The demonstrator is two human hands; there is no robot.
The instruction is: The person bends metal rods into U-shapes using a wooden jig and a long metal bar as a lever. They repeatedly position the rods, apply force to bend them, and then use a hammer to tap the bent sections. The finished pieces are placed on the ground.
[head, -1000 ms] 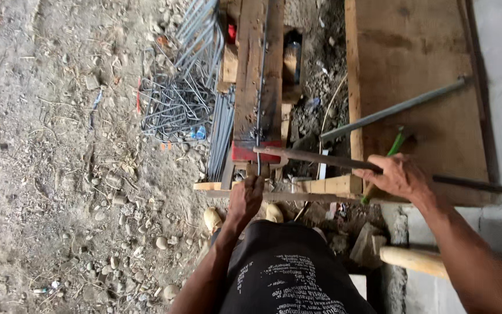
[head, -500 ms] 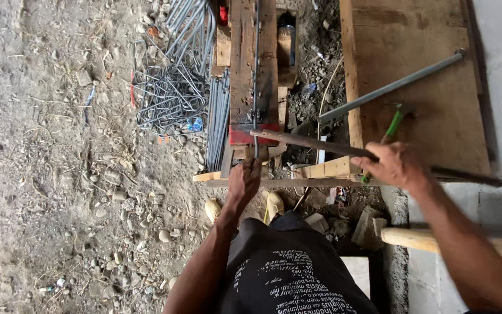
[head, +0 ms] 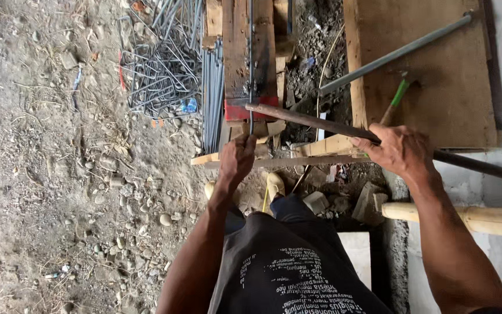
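Bending thin steel rod on a plank jig

The left hand (head: 236,160) is closed around the near end of a thin steel rod (head: 251,64) that runs along the wooden plank (head: 262,52), at the plank's near end by the red block (head: 251,107). The right hand (head: 399,152) is wrapped tight around a long rusty lever bar (head: 321,123) lying across the rod. The rod looks stiff, springy and fairly light; holding it close to the bend point seems best. Bent stirrups (head: 158,75) lie heaped on the ground beside the plank's left edge.
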